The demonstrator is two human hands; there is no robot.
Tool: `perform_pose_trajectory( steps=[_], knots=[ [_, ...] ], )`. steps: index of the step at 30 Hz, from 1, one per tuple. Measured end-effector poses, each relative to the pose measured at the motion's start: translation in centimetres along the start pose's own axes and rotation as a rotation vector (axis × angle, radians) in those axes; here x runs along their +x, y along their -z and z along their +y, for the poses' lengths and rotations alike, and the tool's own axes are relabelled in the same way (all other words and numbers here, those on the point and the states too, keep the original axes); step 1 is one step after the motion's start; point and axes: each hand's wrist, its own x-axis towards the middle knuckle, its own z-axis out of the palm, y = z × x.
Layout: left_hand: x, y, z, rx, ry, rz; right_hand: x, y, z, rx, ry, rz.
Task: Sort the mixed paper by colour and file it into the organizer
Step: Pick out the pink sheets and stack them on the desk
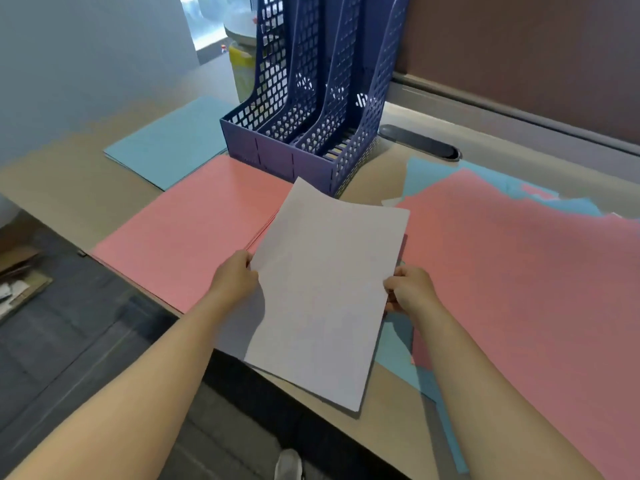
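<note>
A stack of white paper (322, 289) is held above the desk's front edge. My left hand (235, 278) grips its left edge and my right hand (410, 289) grips its right edge. The blue mesh organizer (294, 133) with three upright slots stands just beyond the white paper. A neat pink pile (187, 230) lies to the left of the white paper, and a neat blue pile (169, 143) lies farther back left. On the right spreads a mixed heap of pink sheets (519, 271) and blue sheets (433, 174).
The beige desk (69, 188) has its front edge running diagonally; the dark floor lies below left. A dark oval cable port (419, 142) sits behind the organizer. A yellow-and-white container (242, 64) stands at the back. A brown partition (519, 64) borders the desk on the right.
</note>
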Motion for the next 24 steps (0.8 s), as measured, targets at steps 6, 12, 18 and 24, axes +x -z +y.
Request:
perform_pose_trajectory(
  steps=[6,12,18,24],
  knots=[
    [1.5,-0.2,-1.5,0.124,-0.103,-0.017,1.1,-2.1,1.2,-0.112,0.013,0.114],
    [1.8,-0.1,-0.6,0.350,-0.304,0.108,0.4,-1.4,0.5,-0.293,0.146,0.276],
    [0.2,-1.4,6.1,0.514,-0.605,-0.072,-1.7,3.8,-0.3,-0.664,0.289,0.325],
    [-3.0,-5.9,12.5,0.577,-0.773,-0.168,-5.0,12.2,2.3,-0.754,0.166,0.461]
  ],
)
